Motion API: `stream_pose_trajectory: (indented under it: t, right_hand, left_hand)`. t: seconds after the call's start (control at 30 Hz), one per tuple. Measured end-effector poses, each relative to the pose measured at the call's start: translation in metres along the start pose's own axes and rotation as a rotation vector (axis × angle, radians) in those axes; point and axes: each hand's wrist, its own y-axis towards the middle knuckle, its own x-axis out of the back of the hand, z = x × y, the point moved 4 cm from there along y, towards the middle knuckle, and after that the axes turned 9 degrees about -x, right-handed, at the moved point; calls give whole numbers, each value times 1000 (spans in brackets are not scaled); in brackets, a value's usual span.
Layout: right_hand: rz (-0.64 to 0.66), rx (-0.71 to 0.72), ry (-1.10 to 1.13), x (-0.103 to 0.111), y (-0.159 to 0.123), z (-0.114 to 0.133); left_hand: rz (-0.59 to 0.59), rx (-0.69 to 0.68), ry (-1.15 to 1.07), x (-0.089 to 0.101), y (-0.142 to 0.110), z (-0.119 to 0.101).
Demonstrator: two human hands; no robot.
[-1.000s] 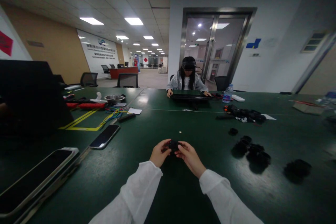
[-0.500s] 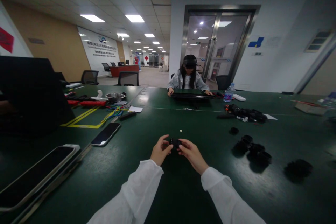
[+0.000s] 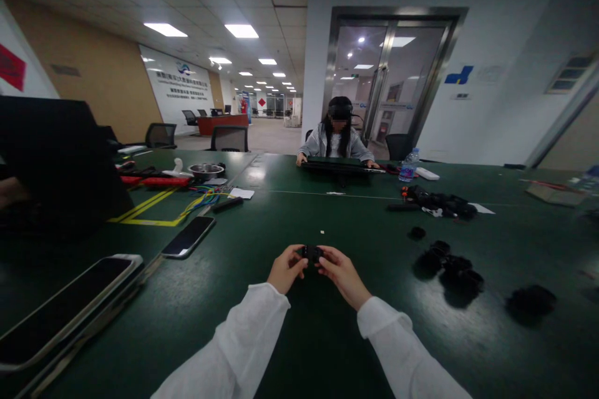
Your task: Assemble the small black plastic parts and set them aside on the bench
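Note:
Between my two hands is a small black block-like part (image 3: 311, 254), too dark and small to name its kind. My left hand (image 3: 285, 268) pinches its left side with thumb and fingers. On the right side my right hand (image 3: 344, 274) grips it the same way. The part is held just above the green table (image 3: 322, 336). A tiny pale square (image 3: 322, 232) lies on the tabletop beyond my hands. To the right sit several black ring-like pieces (image 3: 452, 267), a smaller black piece (image 3: 417, 233) and another black piece (image 3: 532, 302).
Two phones, one near (image 3: 65, 312) and one farther (image 3: 189, 237), lie at left beside a black laptop-like panel (image 3: 56, 168). Coloured wires (image 3: 201, 199) and a metal bowl (image 3: 206, 171) lie behind. Opposite, a person (image 3: 337, 131) holds a dark flat panel (image 3: 341, 166) near a bottle (image 3: 409, 165).
My left index finger has lowered onto the black part, which has turned slightly. The person opposite has tilted the dark panel.

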Motion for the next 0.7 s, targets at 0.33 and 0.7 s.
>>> stream_pose_trajectory:
  t: [0.33,0.7]
  right_hand:
    - [65,29,-102,0,0,-2]
    - [25,-4,42,1,0,-1]
  left_hand:
    - [-75,-79,157,4,-2,-16]
    - [-47,-247,129,0,-4,-15]
